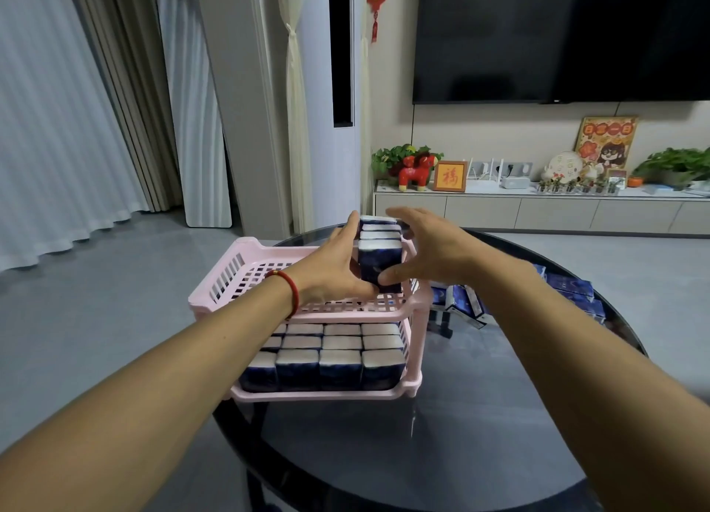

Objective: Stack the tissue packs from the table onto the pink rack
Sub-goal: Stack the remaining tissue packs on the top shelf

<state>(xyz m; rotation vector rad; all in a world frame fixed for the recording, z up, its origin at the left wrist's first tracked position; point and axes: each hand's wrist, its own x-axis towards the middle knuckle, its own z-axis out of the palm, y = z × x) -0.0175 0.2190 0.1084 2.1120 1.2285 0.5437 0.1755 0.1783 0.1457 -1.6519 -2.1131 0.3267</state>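
Tissue packs (380, 265) upright, labels unreadable, both hands pressing.

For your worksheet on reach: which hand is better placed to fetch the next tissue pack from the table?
Probably the right hand: the loose packs lie on its side of the pink rack; the left hand would have to cross it.

a home living room — a large dark television (561, 35) hangs on the wall above a long low cabinet (538, 211) crowded with potted plants (403, 156), a red toy horse (417, 171), framed pictures (450, 176) and a router (486, 175) — long pale curtains (57, 127) reach the grey tiled floor (96, 319).
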